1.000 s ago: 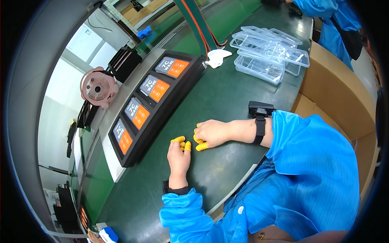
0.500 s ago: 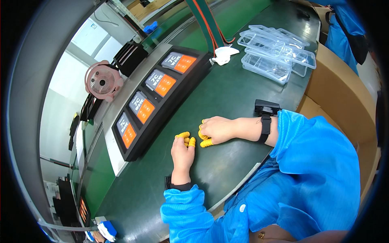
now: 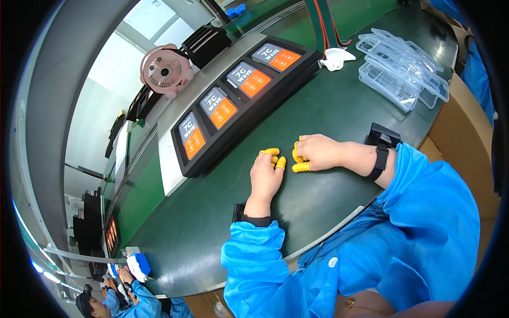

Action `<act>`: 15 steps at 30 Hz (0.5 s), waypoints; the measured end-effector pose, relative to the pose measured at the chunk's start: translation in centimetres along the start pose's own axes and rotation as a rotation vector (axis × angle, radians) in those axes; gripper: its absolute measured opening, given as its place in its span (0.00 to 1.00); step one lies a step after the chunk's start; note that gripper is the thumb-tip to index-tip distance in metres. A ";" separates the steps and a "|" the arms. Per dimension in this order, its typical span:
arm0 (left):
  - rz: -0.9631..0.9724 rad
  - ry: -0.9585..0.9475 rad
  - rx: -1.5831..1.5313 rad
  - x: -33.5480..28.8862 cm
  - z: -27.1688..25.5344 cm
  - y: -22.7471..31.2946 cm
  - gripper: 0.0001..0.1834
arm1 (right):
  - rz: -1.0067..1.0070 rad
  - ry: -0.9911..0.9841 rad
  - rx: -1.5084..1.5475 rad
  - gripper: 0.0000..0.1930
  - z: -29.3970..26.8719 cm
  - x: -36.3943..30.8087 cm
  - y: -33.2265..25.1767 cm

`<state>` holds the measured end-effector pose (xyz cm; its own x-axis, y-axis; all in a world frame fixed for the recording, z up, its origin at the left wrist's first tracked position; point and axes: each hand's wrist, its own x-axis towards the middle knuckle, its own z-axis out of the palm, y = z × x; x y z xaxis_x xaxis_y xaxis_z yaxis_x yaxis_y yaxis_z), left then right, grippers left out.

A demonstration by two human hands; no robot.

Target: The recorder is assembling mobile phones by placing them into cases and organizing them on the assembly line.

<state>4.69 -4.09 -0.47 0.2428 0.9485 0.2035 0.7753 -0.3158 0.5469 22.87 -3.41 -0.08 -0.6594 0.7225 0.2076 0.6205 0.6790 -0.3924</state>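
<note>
My left hand (image 3: 266, 172) rests on the dark green work surface (image 3: 217, 222), fingers loosely bent and thumb a little apart. Facing it across a small gap, my right hand (image 3: 321, 152) lies with its fingers curled and slightly spread. Yellow finger cots cover the fingertips of both. I see nothing held in either, though the undersides of the fingers are hidden. Beyond my left hand stands a long black tray (image 3: 197, 168) with several compartments. Each holds a flat grey-and-orange card-shaped item (image 3: 218, 107).
Clear plastic boxes (image 3: 395, 74) are piled at the far right, near a crumpled white tissue (image 3: 336, 58) and a green post with red edges (image 3: 322, 24). A cardboard box (image 3: 466, 122) is at right. Behind the tray is a pink fan (image 3: 166, 70). A co-worker (image 3: 140, 299) is at lower left.
The whole view has shifted, so the tray, boxes and hands appear farther right and higher. A co-worker now shows at lower left. Both hands keep nearly the same pose.
</note>
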 end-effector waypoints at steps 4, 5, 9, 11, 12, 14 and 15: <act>0.081 0.041 0.060 0.1 0.4 -0.3 0.13 | 0.022 -0.029 0.008 0.15 -0.4 -0.1 -0.1; 0.069 0.029 0.047 0.2 0.4 0.1 0.13 | 0.005 -0.034 0.014 0.15 -0.5 -0.2 0.1; 0.120 0.091 0.044 0.2 0.4 -0.9 0.13 | -0.030 0.029 0.014 0.15 0.0 0.3 0.1; 0.114 0.090 0.039 0.2 0.3 -0.5 0.13 | -0.019 0.055 0.044 0.15 -0.1 0.2 0.0; 0.129 0.107 0.020 0.4 0.5 -0.6 0.13 | -0.016 0.057 0.043 0.15 -0.3 0.1 0.0; 0.130 0.119 0.020 0.4 1.0 -0.9 0.12 | 0.001 0.028 0.015 0.14 -0.7 0.0 -0.4; 0.123 0.109 0.031 0.4 1.0 -1.0 0.13 | 0.026 -0.001 -0.017 0.14 -1.0 0.0 -0.7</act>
<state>4.66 -3.35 -1.76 0.2735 0.8940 0.3550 0.7616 -0.4267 0.4878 22.84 -3.74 1.04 -0.6429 0.7402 0.1969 0.6449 0.6618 -0.3823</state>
